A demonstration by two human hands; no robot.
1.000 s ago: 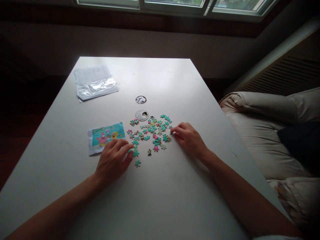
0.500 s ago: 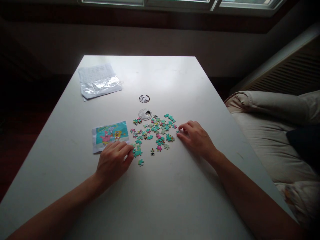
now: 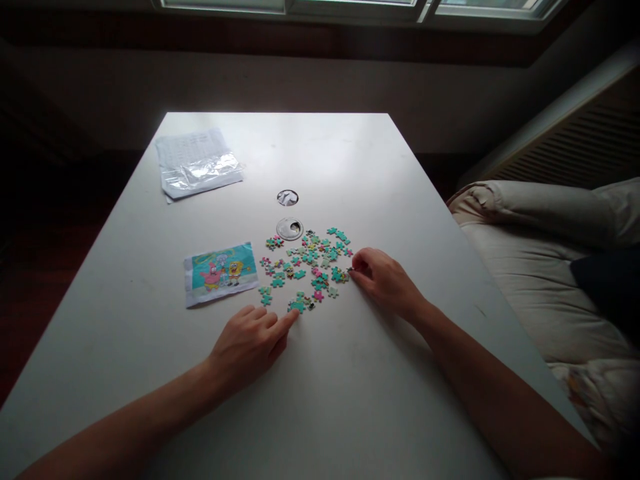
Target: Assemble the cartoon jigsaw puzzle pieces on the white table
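Observation:
A loose spread of small jigsaw puzzle pieces (image 3: 310, 257), mostly teal with some pink and yellow, lies on the white table (image 3: 320, 400). My left hand (image 3: 253, 343) rests in front of them, its index finger stretched out onto a teal puzzle piece (image 3: 297, 306) at the near edge of the spread. The other fingers of that hand curl under, grasping nothing that I can see. At the right edge, my right hand (image 3: 383, 277) pinches a small puzzle piece (image 3: 351, 269) between thumb and index finger. Its picture is mostly hidden.
Left of the pieces lies a cartoon picture sheet (image 3: 221, 273). Papers with a clear plastic bag (image 3: 197, 163) sit at the far left. Two round table inserts (image 3: 290, 229) are behind the pieces. A cream sofa (image 3: 520, 267) stands along the right side.
My left hand has moved right and nearer me, and a teal piece now lies beside the dark-marked one. My right thumb and index finger, apart half a second ago, have closed on a piece.

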